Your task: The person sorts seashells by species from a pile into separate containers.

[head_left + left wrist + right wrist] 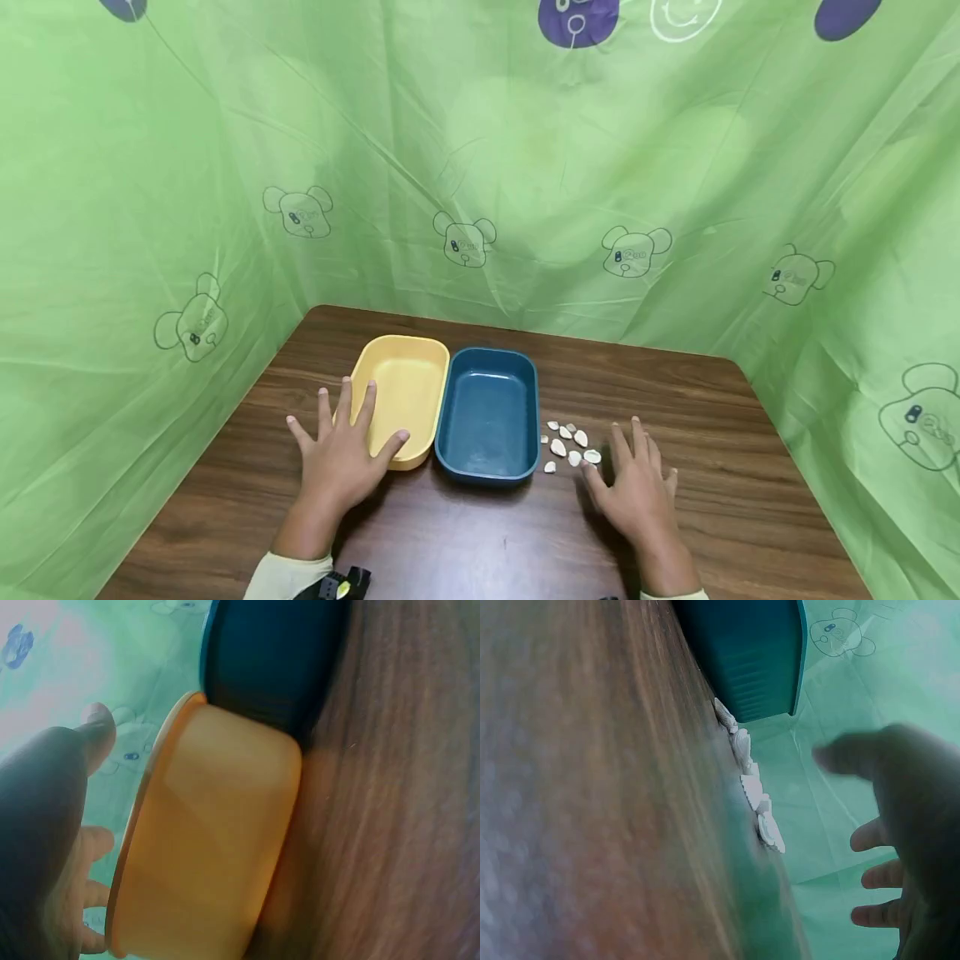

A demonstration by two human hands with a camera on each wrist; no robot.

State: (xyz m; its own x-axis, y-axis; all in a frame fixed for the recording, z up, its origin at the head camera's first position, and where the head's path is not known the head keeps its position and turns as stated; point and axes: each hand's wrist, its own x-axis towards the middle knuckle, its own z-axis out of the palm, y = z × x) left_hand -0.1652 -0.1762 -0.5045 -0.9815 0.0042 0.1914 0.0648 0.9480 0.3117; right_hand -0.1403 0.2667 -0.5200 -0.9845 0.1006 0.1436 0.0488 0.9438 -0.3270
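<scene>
Head view shows us nine or so small, white, shell-like pieces (558, 447) scattered on the table, just left of the right hand (637, 492) and clearly nearer to it than to the left. The scatter has no clear long axis. We see the right hand's fingers spread loosely, holding nothing, its thumb tip beside the nearest pieces; contact we cannot tell. Just left stands one deep-blue, rounded rectangular tray (487, 477), then one yellow, rounded rectangular tray (408, 392), both long from near to far. Above the yellow tray's near-left rim, we find the left hand (341, 462) spread wide, gripping nothing. Beneath everything lies one dark brown, wood-grained table (487, 550).
</scene>
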